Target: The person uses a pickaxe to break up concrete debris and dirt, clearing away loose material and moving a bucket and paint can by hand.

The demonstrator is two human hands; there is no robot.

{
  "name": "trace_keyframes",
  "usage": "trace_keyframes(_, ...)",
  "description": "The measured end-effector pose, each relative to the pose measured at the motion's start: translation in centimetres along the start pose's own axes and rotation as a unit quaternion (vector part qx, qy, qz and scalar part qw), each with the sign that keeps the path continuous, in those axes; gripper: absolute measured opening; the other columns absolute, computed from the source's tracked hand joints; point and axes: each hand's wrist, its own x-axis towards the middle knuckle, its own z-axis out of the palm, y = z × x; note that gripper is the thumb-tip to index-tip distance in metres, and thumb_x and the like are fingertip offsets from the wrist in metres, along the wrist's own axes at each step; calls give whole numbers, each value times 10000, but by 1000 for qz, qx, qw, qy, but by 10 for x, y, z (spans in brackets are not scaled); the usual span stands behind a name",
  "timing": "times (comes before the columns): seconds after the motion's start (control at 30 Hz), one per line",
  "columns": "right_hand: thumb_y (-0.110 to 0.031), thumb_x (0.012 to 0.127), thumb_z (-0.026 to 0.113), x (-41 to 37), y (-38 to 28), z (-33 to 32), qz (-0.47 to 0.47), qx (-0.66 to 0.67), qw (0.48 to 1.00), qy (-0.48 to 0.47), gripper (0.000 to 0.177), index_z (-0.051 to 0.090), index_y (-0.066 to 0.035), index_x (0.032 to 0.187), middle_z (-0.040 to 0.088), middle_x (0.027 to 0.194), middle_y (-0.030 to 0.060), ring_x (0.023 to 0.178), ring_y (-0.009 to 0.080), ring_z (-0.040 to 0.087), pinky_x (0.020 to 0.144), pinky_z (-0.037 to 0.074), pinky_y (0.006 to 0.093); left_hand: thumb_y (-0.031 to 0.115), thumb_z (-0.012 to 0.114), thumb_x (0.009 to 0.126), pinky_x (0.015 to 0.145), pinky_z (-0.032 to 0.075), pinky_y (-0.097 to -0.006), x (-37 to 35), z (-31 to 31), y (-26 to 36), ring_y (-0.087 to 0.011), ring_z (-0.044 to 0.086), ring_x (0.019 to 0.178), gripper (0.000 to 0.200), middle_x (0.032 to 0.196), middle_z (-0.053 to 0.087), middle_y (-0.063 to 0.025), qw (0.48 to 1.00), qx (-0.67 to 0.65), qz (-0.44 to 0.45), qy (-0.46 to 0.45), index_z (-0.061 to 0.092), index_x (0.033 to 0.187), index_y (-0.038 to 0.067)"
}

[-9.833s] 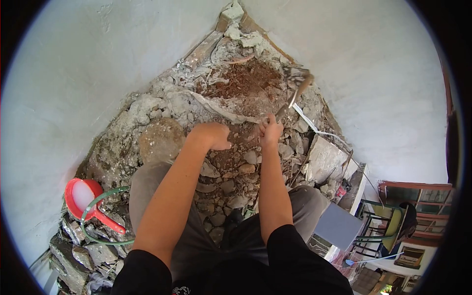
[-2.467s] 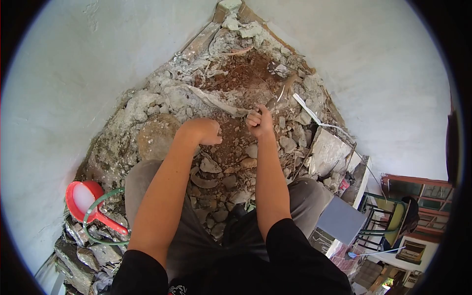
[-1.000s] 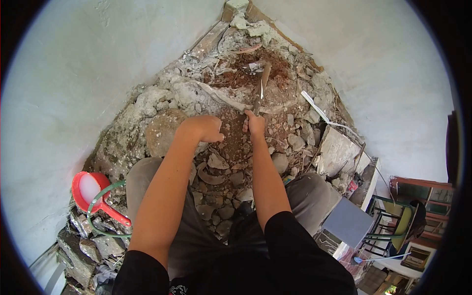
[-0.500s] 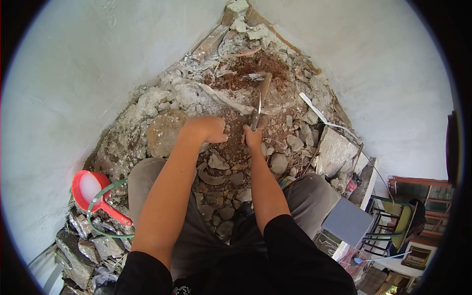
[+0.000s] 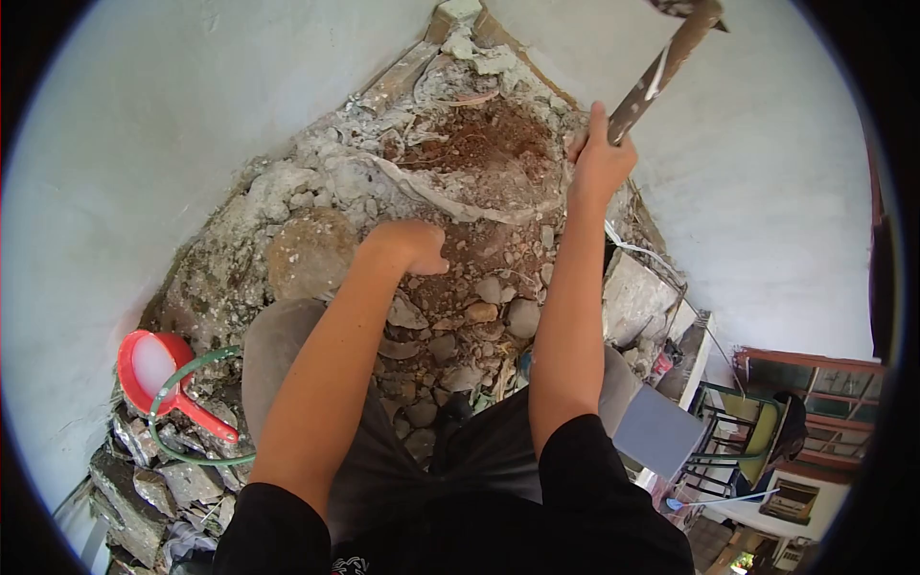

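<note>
My right hand (image 5: 600, 161) grips the wooden handle of a hammer (image 5: 659, 65), raised high toward the upper right; its head is cut off at the frame's top edge. My left hand (image 5: 414, 245) is closed in a fist with nothing visible in it, hovering over red-brown soil and rubble. A patch of loosened red earth (image 5: 479, 149) lies in the corner between two white walls, ringed by broken plaster and stones (image 5: 479, 316).
A large rounded stone (image 5: 309, 257) sits left of my left hand. A red plastic scoop (image 5: 158, 369) and a green hose loop (image 5: 187, 422) lie at lower left. A white cable (image 5: 632, 251) and a slab (image 5: 632, 292) are on the right; chairs stand beyond.
My right hand has swung the hammer up from the red earth to high at the upper right. My left hand stays in about the same place.
</note>
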Motion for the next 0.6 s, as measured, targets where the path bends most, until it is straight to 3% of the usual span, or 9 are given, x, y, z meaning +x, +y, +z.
trace_keyframes(0.07,-245,862,658,34,-24,0,-32,24,999,5,338,463,-61,656,408,476,9,396,109,382,388,300,267,335,573,826,874,507,-431,1,-1,-3,-309,623,1020,429,1129,641,-157,1000,10,8,4,629,1125,32)
trace_keyframes(0.13,-171,852,622,61,-35,0,4,134,990,-50,292,436,-67,652,396,481,11,404,112,373,395,310,261,336,575,829,863,509,-430,2,-1,-6,-308,628,1003,423,1108,647,-161,1000,19,-1,-9,633,1111,27)
trace_keyframes(0.23,-136,835,587,64,-5,5,-1,71,997,6,256,425,-68,649,422,492,21,396,120,396,382,327,272,333,577,827,852,512,-429,-2,-3,-10,-308,636,979,413,1086,654,-166,1000,20,-12,-19,639,1094,24)
trace_keyframes(0.33,-179,824,598,47,94,-11,80,-74,994,30,250,464,-39,666,469,506,50,378,152,448,346,347,306,329,578,825,844,514,-430,-5,-4,-13,-306,641,958,397,1072,658,-168,1000,12,-19,-13,650,1065,21)
trace_keyframes(0.37,-175,817,603,31,129,-20,152,-149,976,40,230,483,-35,681,477,515,51,377,161,447,344,346,316,329,578,825,844,514,-430,-6,-4,-13,-306,641,958,397,1072,658,-168,1000,10,-22,-12,650,1065,21)
trace_keyframes(0.4,-174,812,611,11,154,-38,254,-157,954,-32,223,489,-28,697,463,523,47,377,167,443,342,335,323,330,579,824,845,514,-429,-7,-4,-12,-306,641,961,399,1075,658,-168,1000,7,-22,-6,650,1067,21)
trace_keyframes(0.43,-172,804,627,-6,168,-48,409,-139,900,-63,224,493,-18,710,426,527,37,368,161,396,347,324,323,331,580,823,845,514,-429,-7,-5,-12,-306,641,965,402,1077,657,-169,1000,5,-20,1,649,1069,21)
trace_keyframes(0.5,-167,804,636,-31,198,-78,470,-152,861,-124,221,493,-20,723,393,533,31,372,147,350,358,318,314,348,586,826,815,505,-416,-2,-3,-14,-293,636,949,409,1051,658,-159,1000,12,-19,7,642,1078,32)
trace_keyframes(0.6,-152,793,646,-51,186,-71,449,-165,873,-99,212,494,-23,724,389,542,29,384,138,330,369,321,313,365,585,828,787,496,-405,1,-2,-14,-281,631,939,417,1028,658,-149,1000,18,-13,8,634,1090,45)
